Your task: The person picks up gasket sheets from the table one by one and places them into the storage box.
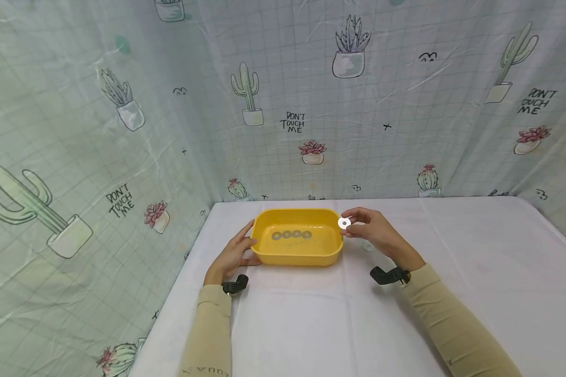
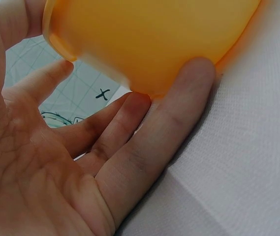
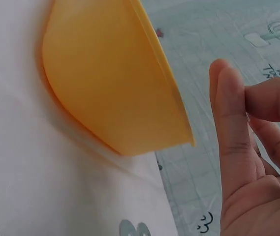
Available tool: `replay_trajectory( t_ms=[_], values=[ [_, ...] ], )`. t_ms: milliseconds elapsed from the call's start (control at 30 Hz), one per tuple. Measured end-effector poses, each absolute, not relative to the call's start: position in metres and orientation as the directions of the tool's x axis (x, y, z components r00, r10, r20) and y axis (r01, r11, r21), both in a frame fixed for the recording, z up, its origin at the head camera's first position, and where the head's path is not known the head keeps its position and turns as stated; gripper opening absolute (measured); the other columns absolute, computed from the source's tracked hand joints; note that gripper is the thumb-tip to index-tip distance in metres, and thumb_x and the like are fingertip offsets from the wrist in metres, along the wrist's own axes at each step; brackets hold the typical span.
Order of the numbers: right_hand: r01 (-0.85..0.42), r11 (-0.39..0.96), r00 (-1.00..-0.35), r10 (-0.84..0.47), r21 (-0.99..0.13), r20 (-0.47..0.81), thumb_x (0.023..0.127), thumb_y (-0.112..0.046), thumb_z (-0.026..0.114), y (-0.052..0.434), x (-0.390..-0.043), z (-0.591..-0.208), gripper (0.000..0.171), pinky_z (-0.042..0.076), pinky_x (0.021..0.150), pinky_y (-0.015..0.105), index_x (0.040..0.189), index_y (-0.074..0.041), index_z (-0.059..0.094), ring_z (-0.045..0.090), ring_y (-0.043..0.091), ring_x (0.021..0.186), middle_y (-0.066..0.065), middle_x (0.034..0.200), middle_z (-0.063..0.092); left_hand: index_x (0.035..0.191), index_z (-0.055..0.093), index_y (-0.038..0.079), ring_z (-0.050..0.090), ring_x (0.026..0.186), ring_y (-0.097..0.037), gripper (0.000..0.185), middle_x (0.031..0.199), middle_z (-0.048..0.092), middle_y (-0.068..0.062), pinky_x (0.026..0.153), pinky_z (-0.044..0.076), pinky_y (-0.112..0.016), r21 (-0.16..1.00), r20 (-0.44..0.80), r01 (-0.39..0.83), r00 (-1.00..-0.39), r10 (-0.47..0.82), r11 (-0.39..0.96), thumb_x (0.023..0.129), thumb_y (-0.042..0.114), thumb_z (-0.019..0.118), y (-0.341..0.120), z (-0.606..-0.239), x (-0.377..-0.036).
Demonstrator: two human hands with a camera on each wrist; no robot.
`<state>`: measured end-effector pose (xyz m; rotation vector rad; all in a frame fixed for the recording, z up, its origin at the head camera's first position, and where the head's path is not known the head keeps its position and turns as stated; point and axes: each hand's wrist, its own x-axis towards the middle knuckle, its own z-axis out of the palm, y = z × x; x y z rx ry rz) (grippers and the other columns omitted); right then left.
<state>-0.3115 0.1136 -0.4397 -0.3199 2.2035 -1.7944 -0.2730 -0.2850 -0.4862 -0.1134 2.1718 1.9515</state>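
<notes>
A yellow plastic tub (image 1: 297, 259) sits on the table, with several flat metal washers in a row (image 1: 286, 234) on its floor. My left hand (image 1: 233, 255) holds the tub's left end; in the left wrist view its fingers (image 2: 144, 152) lie against the outer wall and one digit reaches over the rim. Just above the tub's right rim, my right hand (image 1: 370, 230) pinches a washer (image 1: 344, 223) between thumb and fingertips. From the right wrist the pinched washer is mostly hidden behind the fingers. Below that hand, on the cloth, lies another washer (image 1: 368, 246), partly covered.
White cloth (image 1: 302, 324) covers the table. Behind it and on the left hangs a curtain (image 1: 283, 157) printed with cacti. At the bottom of the right wrist view, two grey rounded shapes (image 3: 127, 228) show on the cloth. Each wrist wears a black camera mount (image 1: 236, 284).
</notes>
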Motion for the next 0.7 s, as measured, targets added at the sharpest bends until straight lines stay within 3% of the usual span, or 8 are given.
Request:
replay_trajectory(
  t_ms=[167, 533, 700],
  values=[
    [-0.007, 0.173, -0.930, -0.364, -0.985, -0.057, 0.096, -0.006, 0.068, 0.104, -0.307, -0.441, 0.041, 0.058, 0.102, 0.044, 0.136, -0.002, 0.058, 0.075, 0.017, 0.097, 0.014, 0.115, 0.060, 0.155, 0.032, 0.052, 0.066, 0.114, -0.028, 0.061, 0.146, 0.052, -0.017, 0.086, 0.064, -0.050, 0.973, -0.212, -0.201, -0.973, 0.090, 0.118, 0.104, 0.027, 0.054, -0.285, -0.486, -0.273],
    [-0.037, 0.168, -0.931, -0.363, -0.985, -0.027, 0.096, -0.006, 0.069, 0.087, -0.295, -0.440, 0.041, 0.063, 0.086, 0.027, 0.135, 0.000, 0.060, 0.075, 0.023, 0.100, 0.010, 0.105, 0.058, 0.155, 0.032, 0.052, 0.067, 0.113, -0.028, 0.061, 0.144, 0.053, -0.018, 0.086, 0.064, -0.050, 0.972, -0.212, -0.200, -0.973, 0.090, 0.122, 0.104, 0.027, 0.053, -0.285, -0.487, -0.272],
    [-0.061, 0.186, -0.933, -0.361, -0.981, -0.011, 0.095, -0.004, 0.068, 0.079, -0.291, -0.436, 0.038, 0.064, 0.086, 0.030, 0.133, 0.000, 0.063, 0.074, 0.024, 0.098, 0.010, 0.103, 0.061, 0.155, 0.032, 0.052, 0.067, 0.113, -0.028, 0.061, 0.144, 0.053, -0.018, 0.086, 0.064, -0.050, 0.971, -0.213, -0.203, -0.974, 0.080, 0.123, 0.104, 0.027, 0.054, -0.285, -0.486, -0.272]
  ],
)
